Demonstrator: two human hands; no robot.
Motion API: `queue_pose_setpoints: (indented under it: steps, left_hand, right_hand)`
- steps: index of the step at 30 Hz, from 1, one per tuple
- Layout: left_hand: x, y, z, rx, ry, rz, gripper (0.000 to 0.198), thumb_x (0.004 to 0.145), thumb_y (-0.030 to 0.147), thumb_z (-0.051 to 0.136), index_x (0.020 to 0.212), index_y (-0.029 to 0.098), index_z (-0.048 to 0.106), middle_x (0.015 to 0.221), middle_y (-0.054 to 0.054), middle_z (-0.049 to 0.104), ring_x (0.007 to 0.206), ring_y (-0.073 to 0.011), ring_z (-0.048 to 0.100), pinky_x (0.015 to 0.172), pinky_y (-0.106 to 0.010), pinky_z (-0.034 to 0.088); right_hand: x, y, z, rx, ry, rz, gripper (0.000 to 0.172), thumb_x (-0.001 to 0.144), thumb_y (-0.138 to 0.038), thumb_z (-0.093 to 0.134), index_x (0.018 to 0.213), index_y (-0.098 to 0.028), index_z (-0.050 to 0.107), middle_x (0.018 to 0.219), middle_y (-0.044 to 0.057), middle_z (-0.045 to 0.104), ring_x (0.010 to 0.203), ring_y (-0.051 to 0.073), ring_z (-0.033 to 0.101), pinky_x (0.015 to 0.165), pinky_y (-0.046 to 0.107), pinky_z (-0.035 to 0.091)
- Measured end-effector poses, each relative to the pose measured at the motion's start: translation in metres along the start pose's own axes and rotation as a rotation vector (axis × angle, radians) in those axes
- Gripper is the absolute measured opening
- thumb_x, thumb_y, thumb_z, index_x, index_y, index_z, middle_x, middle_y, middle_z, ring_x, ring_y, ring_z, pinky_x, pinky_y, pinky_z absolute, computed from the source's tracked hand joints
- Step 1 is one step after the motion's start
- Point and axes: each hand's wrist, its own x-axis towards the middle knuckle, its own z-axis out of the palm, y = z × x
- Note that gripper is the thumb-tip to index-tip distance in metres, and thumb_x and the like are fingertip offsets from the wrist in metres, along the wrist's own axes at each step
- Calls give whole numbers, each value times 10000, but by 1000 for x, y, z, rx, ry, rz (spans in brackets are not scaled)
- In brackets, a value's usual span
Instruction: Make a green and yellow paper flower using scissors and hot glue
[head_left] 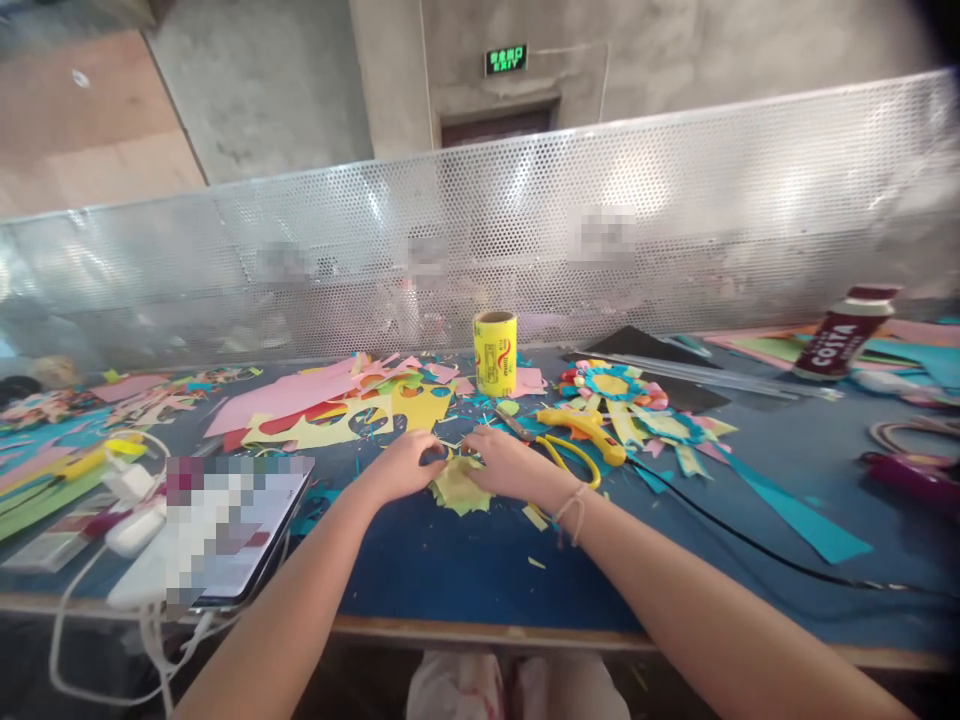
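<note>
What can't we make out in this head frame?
Head view: whether the left hand and right hand pinch the yellow-green paper; the backs of the hands hide the fingertips.
Head view: much of the phone screen; pixelation covers it.
Head view: what the purple object is; blurred, cut off by the right edge.
Head view: small print on the yellow roll; too small.

Blue tabletop point(480, 590), yellow-green paper point(460, 489) apparently resting there, coloured scraps point(300, 428), upright yellow roll point(496, 358), scissors point(531, 436), glue gun point(598, 437), maroon bottle point(844, 336)
</note>
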Motion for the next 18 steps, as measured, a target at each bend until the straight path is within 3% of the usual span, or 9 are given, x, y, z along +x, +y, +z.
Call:
queue_pose_setpoints:
  steps: [5, 10, 14, 18]
  left_hand:
    - [6, -8, 9, 32, -108, -52, 308, 633, 376, 641, 854, 169, 583, 950, -87, 580, 885, -219, 541, 763, -300, 440]
    - [13, -7, 16, -47, -113, -68, 286, 558, 242, 660, 815, 167, 561, 938, -87, 584, 859, -219, 547, 714, -277, 432]
    - [13, -5, 16, -201, -76, -58, 280, 580, 116, 564, 848, 185, 514, 820, -34, 581, 721, -167, 549, 591, -236, 395]
    - [15, -1, 8, -399, 69, 16, 268, 580, 56, 535, 805, 188, 479, 765, -16, 559, 679, -149, 534, 573, -228, 371]
  right_hand:
    - [6, 0, 10, 61, 19, 72, 238, 721, -240, 559, 918, -118, 613, 882, 103, 600, 827, 199, 564, 729, 272, 416]
    - [6, 3, 8, 189, -6, 166, 265, 652, -122, 558, 909, -126, 621, 823, 67, 601, 771, 171, 553, 702, 266, 431]
    - [1, -1, 3, 319, 45, 246, 381, 638, -126, 582, 1019, -135, 581, 955, 76, 589, 817, 167, 547, 735, 288, 450]
    - [3, -10, -6, 437, 161, 308, 574, 584, -131, 641, 1142, -156, 508, 1077, 78, 561, 866, 169, 547, 781, 309, 453]
